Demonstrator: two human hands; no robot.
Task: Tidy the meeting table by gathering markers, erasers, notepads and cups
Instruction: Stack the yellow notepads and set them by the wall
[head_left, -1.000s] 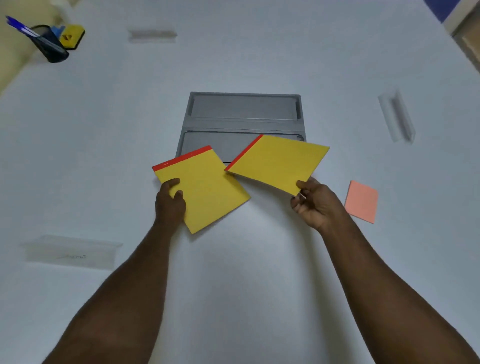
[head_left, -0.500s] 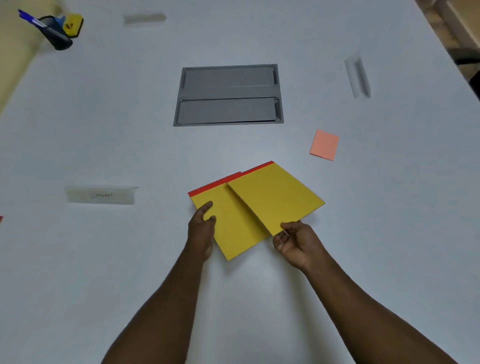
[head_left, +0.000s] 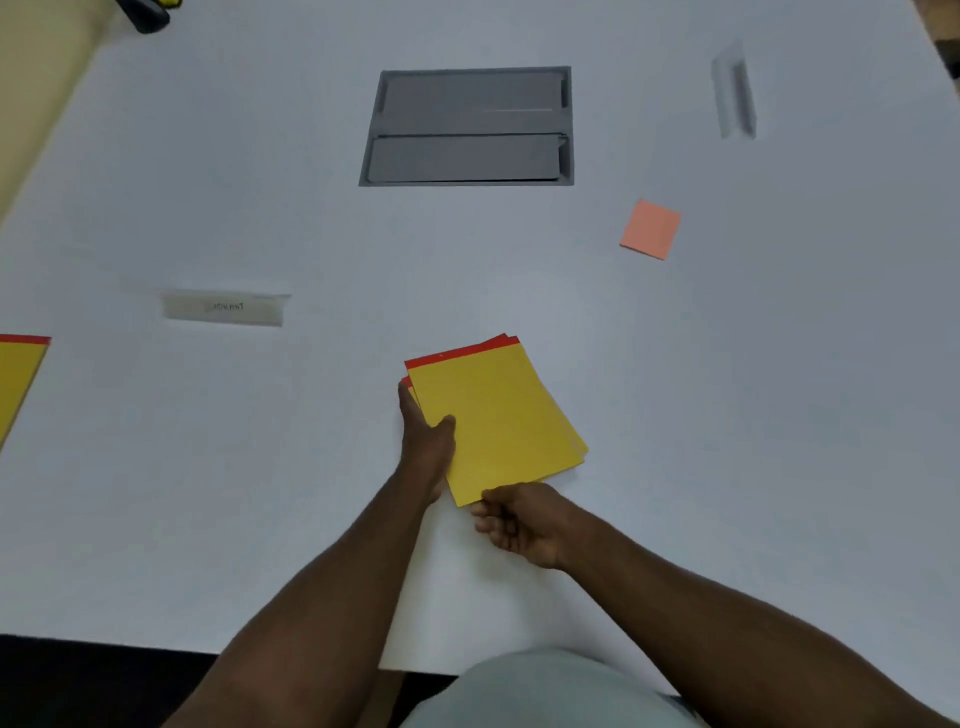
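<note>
Two yellow paper notepads with red top bands (head_left: 493, 415) lie stacked, slightly askew, at centre frame on the white table (head_left: 727, 415). Left hand (head_left: 427, 447) grips the stack's left edge, thumb on top. Right hand (head_left: 519, 522) pinches its near corner.

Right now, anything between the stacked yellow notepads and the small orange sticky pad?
Nothing: head view shows bare white tabletop between the yellow notepads and orange sticky pad.

2 yellow, red-topped notepads (head_left: 493, 421) stacked askew, near table's front edge
</note>
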